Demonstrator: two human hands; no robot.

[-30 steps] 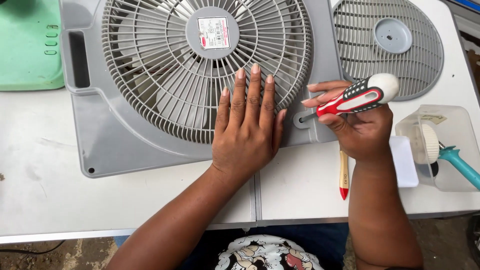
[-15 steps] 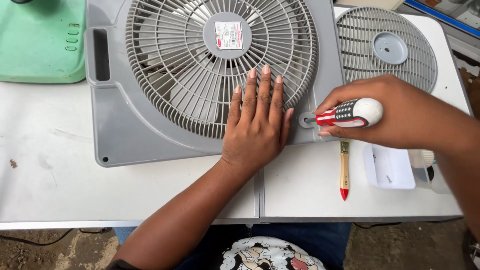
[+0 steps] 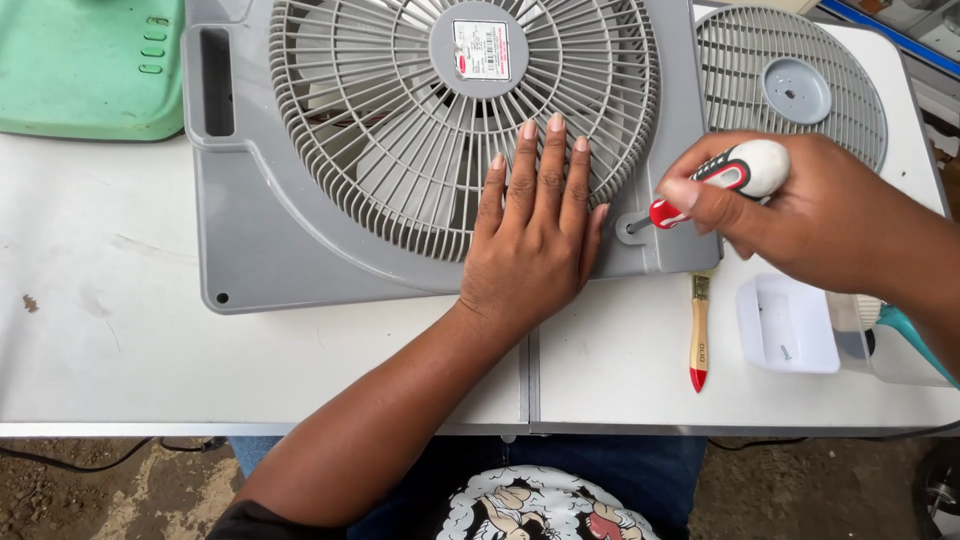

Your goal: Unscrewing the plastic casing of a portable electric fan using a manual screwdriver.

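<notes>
Left hand (image 3: 535, 240) flat on fan grille (image 3: 400, 120); right hand (image 3: 800, 210) drives screwdriver (image 3: 725, 178) into housing

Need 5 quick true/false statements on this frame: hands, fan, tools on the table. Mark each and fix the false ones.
1. The left hand lies flat, palm down, on the round grey plastic grille of the box fan. True.
2. The right hand holds a paintbrush. False: it grips a red, white and black screwdriver, its tip at the fan's lower right corner.
3. A small wooden-handled brush with a red end lies on the white table, in neither hand. True.
4. A second round grey grille lies on the table to the fan's left. False: it lies to the right.
5. The thing at the top left corner is blue. False: it is a pale green plastic casing.
</notes>
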